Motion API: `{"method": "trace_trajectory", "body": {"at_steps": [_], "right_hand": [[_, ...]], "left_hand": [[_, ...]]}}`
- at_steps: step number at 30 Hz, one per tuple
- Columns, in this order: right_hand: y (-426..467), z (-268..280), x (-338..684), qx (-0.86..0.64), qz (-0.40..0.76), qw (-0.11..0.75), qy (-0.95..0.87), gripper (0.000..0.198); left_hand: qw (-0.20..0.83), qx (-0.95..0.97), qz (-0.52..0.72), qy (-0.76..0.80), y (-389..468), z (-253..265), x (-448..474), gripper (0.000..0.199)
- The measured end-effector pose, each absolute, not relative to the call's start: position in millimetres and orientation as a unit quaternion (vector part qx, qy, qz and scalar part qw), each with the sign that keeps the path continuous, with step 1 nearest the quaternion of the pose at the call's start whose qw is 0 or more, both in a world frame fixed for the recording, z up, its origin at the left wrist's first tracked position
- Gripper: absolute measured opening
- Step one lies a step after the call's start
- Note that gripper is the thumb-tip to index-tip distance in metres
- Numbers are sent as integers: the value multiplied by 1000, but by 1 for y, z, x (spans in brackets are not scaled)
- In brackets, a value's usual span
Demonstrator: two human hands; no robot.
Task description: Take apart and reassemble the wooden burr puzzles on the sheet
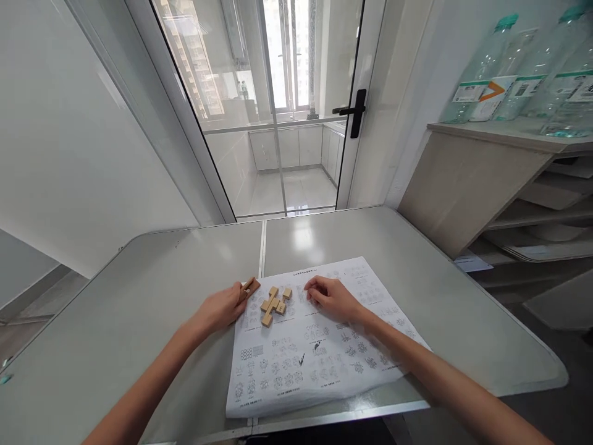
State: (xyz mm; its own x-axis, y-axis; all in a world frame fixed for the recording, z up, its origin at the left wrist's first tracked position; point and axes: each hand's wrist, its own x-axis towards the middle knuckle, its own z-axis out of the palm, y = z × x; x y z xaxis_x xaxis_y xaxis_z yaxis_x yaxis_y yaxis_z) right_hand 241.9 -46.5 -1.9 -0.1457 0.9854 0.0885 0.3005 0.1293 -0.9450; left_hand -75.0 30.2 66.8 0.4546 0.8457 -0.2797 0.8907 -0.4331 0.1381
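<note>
A large white sheet [287,340] printed with rows of small figures lies on the table under both my hands. On its upper left part sits a cluster of light wooden puzzle pieces [273,304], notched and blocky. My left hand [228,305] is at the sheet's left edge, its fingers closed on a brown wooden piece [251,288]; the piece's full shape is partly hidden by the fingers. To the right of the cluster my right hand [331,296] rests over the sheet with curled fingers. Whether anything is between those fingertips is too small to see.
The grey table [185,266] has a seam running across it and rounded corners. Beyond it stands a glass door with a black handle [356,113]. At the right, clear plastic bottles [491,74] stand on a wooden shelf unit [482,167].
</note>
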Motion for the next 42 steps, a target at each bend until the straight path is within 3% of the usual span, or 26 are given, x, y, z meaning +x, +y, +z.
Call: {"method": "trace_trajectory", "body": {"at_steps": [4, 8, 10, 14, 18, 21, 27, 32, 36, 39, 42], "right_hand": [[-57, 17, 244, -502, 428, 396, -639, 17], [-84, 35, 230, -482, 469, 431, -601, 29], [-99, 40, 220, -477, 502, 450, -564, 38], [-126, 41, 211, -489, 530, 451, -526, 42], [-148, 31, 226, -509, 530, 503, -456, 48], [-161, 20, 240, -532, 498, 549, -408, 47], [-176, 3, 249, -568, 443, 601, -346, 44], [-180, -6, 249, -573, 418, 628, -320, 41], [-180, -8, 249, -567, 413, 644, -305, 38], [-179, -9, 248, -563, 415, 647, -304, 38], [-178, -10, 247, -562, 418, 642, -310, 38]], "left_hand": [[207, 813, -7, 544, 7, 76, -84, 34], [370, 787, 97, 485, -35, 100, -63, 43], [454, 772, 107, 432, -57, 109, -43, 48], [523, 760, 93, 375, -84, 104, -2, 34], [615, 685, 88, 381, -90, 78, 22, 42], [620, 659, 100, 413, -89, 60, 35, 48], [434, 782, 168, 414, -90, 45, 64, 41], [399, 798, 157, 424, -91, 47, 74, 48], [474, 722, 207, 460, -92, 53, 65, 55], [603, 584, 252, 482, -96, 50, 55, 62], [743, 413, 279, 446, -99, 42, 48, 57]]}}
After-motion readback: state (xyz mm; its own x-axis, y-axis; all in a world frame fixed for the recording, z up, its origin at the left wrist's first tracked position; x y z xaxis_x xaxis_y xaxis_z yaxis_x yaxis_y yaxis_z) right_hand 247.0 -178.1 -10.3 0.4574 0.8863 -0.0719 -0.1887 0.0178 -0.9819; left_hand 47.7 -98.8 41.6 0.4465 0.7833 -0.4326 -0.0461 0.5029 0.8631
